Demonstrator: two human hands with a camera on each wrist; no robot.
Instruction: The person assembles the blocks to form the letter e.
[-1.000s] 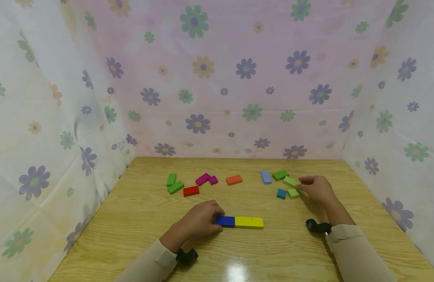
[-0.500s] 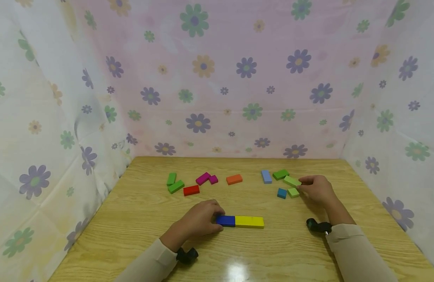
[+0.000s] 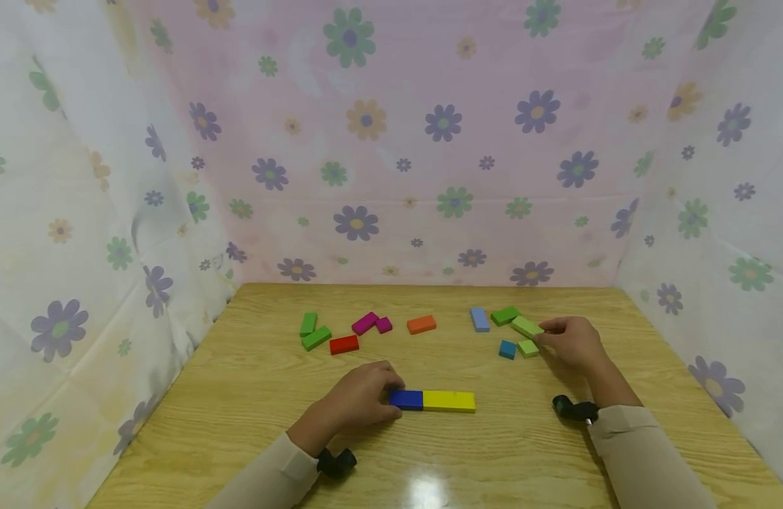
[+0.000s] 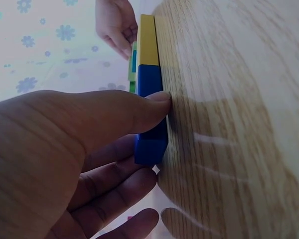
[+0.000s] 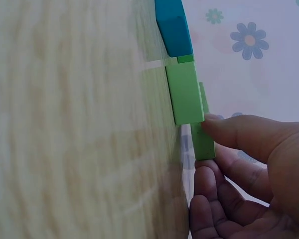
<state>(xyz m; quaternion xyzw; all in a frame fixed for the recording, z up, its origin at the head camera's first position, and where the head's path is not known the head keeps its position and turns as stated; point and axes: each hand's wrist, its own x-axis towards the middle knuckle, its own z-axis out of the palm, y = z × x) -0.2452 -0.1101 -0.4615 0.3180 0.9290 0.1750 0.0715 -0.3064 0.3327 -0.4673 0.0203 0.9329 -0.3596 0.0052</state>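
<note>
My left hand (image 3: 358, 397) pinches the left end of a dark blue block (image 3: 407, 400), thumb on the near side and fingers on the far side. End to end with it lies a longer yellow block (image 3: 449, 401). At the back right, my right hand (image 3: 571, 342) holds the right end of a long light green block (image 3: 525, 326) between thumb and fingers. A short light green block (image 5: 184, 94) sits just in front of that one, and beside it a short teal-blue block (image 5: 174, 30). A darker green block (image 3: 504, 315) lies behind.
A light blue block (image 3: 480, 319) and an orange block (image 3: 421, 324) lie along the back. Farther left are two magenta blocks (image 3: 364, 323), a red block (image 3: 344, 344) and two green blocks (image 3: 316, 338). Flowered cloth (image 3: 417, 177) encloses the wooden table (image 3: 493, 459) on three sides.
The long light green block has turned very slightly at my right fingertips. My left hand and the blue and yellow blocks have stayed put.
</note>
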